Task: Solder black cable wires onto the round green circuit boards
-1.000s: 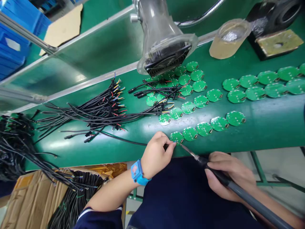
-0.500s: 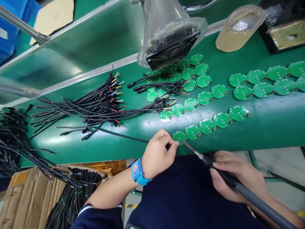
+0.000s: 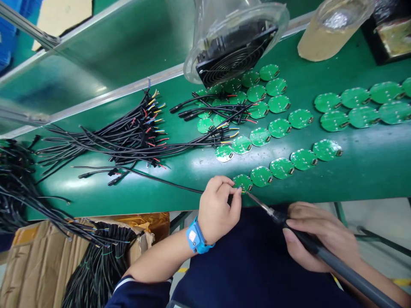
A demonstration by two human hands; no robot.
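Note:
My left hand (image 3: pixel 221 205) pinches the end of a black cable (image 3: pixel 170 185) at the near edge of the bench. Its coloured wire tips lie at the nearest round green circuit board (image 3: pixel 243 182), the leftmost in the front row. In my right hand (image 3: pixel 321 235) is a soldering iron (image 3: pixel 308 240), held like a pen. The iron's metal tip points left and reaches the wires at that board's lower edge; whether it touches them I cannot tell. Several more boards (image 3: pixel 281 168) run up to the right in the same row.
A fume extractor (image 3: pixel 237 55) stands over further boards behind. Bundled black cables (image 3: pixel 128 132) spread across the left of the green bench (image 3: pixel 180 205). A cardboard box (image 3: pixel 35 265) with more cables sits below. At the back right is a beige cup-like container (image 3: pixel 321 42).
My left hand has shifted slightly right and turned a little, and coloured wire tips now show beyond its fingers. The iron's tip has moved slightly left. The whole view has shifted slightly.

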